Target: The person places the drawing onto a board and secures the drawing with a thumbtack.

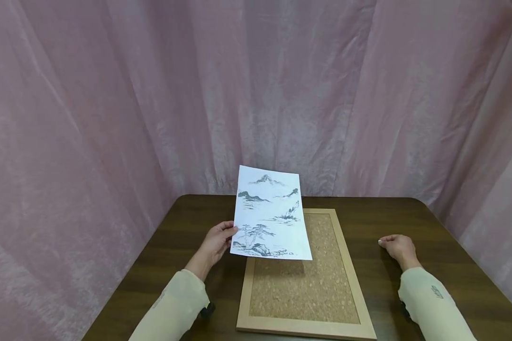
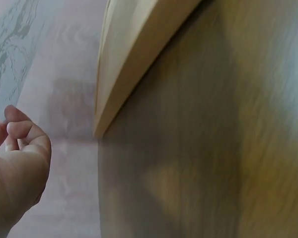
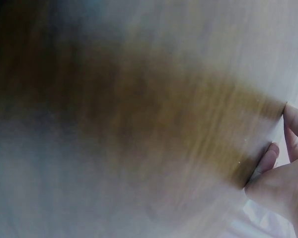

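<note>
My left hand [image 1: 216,240] pinches a white sheet of paper [image 1: 277,237] by the lower part of its left edge. An ink landscape of mountains, trees and rocks is printed on it. The sheet is tilted up over the upper left part of a wood-framed cork board [image 1: 311,293] and hides that part. In the left wrist view, thumb and fingertips meet at the paper's edge [image 2: 7,64]. To the right of the board, my right hand [image 1: 398,248] rests on the table with loosely bent fingers; in the right wrist view its fingertips [image 3: 271,151] are at the tabletop, apart from the thumb.
The cork board lies flat on a dark brown wooden table [image 1: 187,213], its front edge near me. Beyond the table's back edge hangs a pink curtain [image 1: 281,94], which also runs along both sides.
</note>
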Demonstrator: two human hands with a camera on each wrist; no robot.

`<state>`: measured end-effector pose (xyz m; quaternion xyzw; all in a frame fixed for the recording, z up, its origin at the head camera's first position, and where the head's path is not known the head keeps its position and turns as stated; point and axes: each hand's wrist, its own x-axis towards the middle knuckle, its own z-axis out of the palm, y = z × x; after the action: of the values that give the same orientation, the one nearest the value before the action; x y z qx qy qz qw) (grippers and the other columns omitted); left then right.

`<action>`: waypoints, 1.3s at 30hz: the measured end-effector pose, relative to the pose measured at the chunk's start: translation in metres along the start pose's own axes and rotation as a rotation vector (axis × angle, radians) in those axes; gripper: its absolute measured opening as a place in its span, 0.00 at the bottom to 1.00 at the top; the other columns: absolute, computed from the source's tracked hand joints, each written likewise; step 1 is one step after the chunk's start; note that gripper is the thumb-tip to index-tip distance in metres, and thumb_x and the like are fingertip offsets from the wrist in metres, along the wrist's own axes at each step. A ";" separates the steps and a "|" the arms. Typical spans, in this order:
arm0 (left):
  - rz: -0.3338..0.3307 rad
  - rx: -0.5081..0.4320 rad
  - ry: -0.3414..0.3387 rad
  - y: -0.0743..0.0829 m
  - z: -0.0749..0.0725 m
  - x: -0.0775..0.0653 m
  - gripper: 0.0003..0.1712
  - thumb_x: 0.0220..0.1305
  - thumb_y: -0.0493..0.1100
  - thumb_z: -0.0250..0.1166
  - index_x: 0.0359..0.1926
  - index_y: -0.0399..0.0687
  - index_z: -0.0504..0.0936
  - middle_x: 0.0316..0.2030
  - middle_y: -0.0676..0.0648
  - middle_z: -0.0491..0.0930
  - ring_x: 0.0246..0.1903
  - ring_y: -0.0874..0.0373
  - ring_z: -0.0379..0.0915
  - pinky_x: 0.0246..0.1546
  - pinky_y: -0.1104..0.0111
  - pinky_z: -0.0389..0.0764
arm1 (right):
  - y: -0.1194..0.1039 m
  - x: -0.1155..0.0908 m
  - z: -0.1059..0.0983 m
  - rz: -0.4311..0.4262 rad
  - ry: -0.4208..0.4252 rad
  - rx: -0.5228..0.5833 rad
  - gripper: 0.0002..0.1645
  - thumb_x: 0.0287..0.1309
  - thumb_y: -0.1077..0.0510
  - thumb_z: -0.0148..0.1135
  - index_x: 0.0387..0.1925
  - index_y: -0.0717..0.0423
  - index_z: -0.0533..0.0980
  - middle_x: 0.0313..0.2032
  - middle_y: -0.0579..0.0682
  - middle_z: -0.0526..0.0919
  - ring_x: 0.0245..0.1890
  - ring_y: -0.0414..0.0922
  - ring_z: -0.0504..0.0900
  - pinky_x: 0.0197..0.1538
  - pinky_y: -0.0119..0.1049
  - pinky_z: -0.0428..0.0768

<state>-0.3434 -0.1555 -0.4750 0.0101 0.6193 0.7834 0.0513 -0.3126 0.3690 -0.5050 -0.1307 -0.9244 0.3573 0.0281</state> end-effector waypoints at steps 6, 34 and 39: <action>-0.045 -0.023 0.026 -0.001 0.003 0.000 0.06 0.68 0.34 0.63 0.44 0.37 0.78 0.33 0.50 0.78 0.28 0.62 0.72 0.27 0.74 0.72 | -0.040 0.019 0.001 -0.056 -0.002 -0.044 0.19 0.69 0.56 0.57 0.46 0.71 0.81 0.51 0.72 0.77 0.51 0.69 0.73 0.55 0.61 0.69; -0.097 0.273 -0.192 -0.025 0.024 -0.049 0.12 0.65 0.35 0.67 0.46 0.34 0.77 0.32 0.49 0.79 0.29 0.60 0.73 0.30 0.70 0.76 | -0.060 0.032 0.004 -0.065 0.023 -0.088 0.18 0.69 0.56 0.57 0.46 0.69 0.81 0.50 0.70 0.78 0.53 0.69 0.72 0.57 0.62 0.66; -0.104 0.304 -0.199 -0.027 0.024 -0.052 0.11 0.63 0.34 0.68 0.43 0.35 0.78 0.30 0.49 0.78 0.27 0.60 0.72 0.29 0.70 0.77 | -0.059 0.033 0.005 -0.074 0.027 -0.093 0.18 0.69 0.56 0.57 0.45 0.69 0.82 0.49 0.70 0.79 0.52 0.69 0.72 0.57 0.61 0.66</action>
<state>-0.2883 -0.1312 -0.4934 0.0629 0.7222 0.6722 0.1507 -0.3578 0.3324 -0.4710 -0.1024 -0.9437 0.3108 0.0476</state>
